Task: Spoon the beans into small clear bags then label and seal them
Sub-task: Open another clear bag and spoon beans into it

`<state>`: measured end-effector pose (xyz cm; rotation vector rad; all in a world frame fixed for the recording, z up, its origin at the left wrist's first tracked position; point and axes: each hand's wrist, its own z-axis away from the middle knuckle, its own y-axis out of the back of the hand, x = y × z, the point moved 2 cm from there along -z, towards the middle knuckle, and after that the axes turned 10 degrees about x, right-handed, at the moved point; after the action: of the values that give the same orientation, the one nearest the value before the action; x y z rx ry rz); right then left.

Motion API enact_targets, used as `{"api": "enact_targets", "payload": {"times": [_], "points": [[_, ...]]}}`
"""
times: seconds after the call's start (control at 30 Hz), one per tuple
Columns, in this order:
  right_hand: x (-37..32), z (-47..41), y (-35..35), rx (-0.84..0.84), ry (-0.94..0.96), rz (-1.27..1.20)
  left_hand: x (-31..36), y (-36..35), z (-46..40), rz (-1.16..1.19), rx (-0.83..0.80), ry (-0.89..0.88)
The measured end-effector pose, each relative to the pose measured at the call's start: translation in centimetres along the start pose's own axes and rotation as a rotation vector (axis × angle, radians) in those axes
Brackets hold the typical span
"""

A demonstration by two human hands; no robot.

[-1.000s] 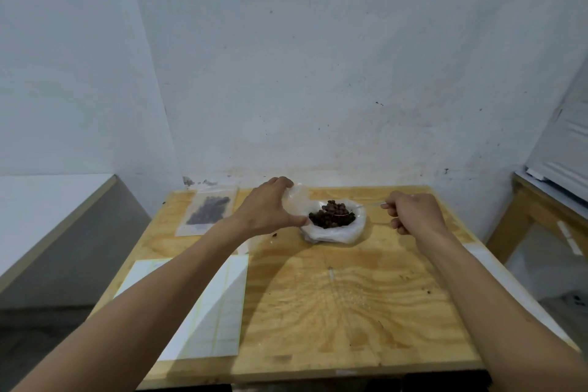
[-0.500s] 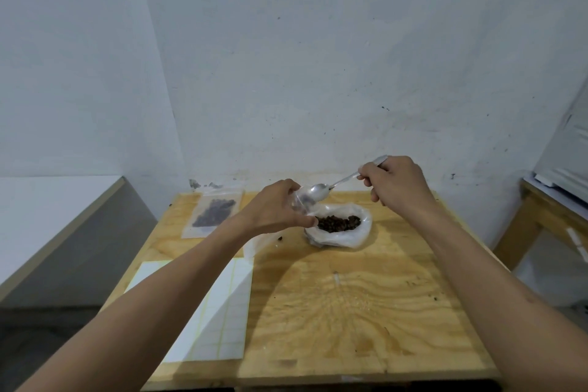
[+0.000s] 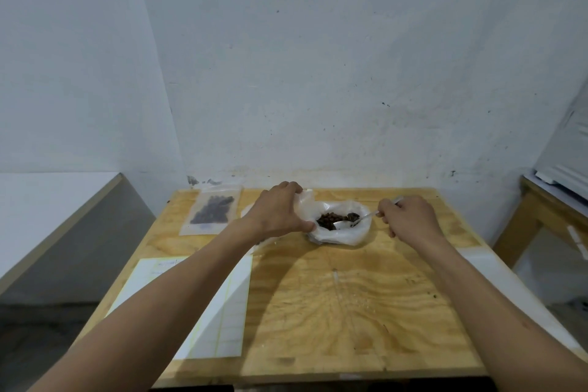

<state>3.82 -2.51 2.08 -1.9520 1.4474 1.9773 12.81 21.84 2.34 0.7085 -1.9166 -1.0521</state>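
Note:
Dark beans [image 3: 331,219] lie in an open white plastic bag [image 3: 346,234] at the back middle of the wooden table [image 3: 350,312]. My right hand [image 3: 409,219] grips a metal spoon [image 3: 351,221] by its handle, the bowl down among the beans. My left hand [image 3: 280,212] pinches a small clear bag [image 3: 304,203] just left of the bean bag; most of that small bag is hidden behind my fingers. A filled clear bag of beans [image 3: 212,212] lies flat at the back left.
A white sheet of labels [image 3: 222,321] lies at the front left of the table, partly under my left forearm. A white wall stands right behind the table. A white counter [image 3: 47,200] is at the left, a wooden stand [image 3: 541,216] at the right.
My right hand has come down from the small bag's mouth and put the spoon back into the beans. My left hand stays put, holding the small bag.

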Motion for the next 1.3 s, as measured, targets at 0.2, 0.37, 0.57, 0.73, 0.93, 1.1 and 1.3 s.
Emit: {"api": "enact_targets", "payload": {"times": [0.2,0.37,0.57,0.73,0.93,1.1,1.3], "points": [[1.0,0.3,-1.3,-0.045,-0.261,-0.222,-0.2,0.5,0.0,0.016,-0.007,-0.012],[1.0,-0.2,0.5,-0.028,-0.302,-0.290,-0.9,0.9,-0.1,0.076,0.006,0.013],[-1.1,-1.2,2.7,-0.006,-0.258,-0.305,-0.7,0.7,-0.4,0.124,0.012,0.011],[-4.0,-1.2,2.5,-0.032,-0.159,-0.307,0.0,0.5,-0.5,0.144,0.009,-0.004],[-6.9,-0.3,1.5,0.008,0.122,-0.182,0.2,0.7,-0.8,0.109,-0.003,-0.014],[-7.0,-0.7,2.7,0.121,0.256,-0.005,-0.9,1.2,-1.0,-0.012,-0.030,-0.027],[-3.0,0.0,2.2,0.124,0.233,0.265,-0.9,0.1,-0.7,-0.083,-0.034,-0.060]]}}
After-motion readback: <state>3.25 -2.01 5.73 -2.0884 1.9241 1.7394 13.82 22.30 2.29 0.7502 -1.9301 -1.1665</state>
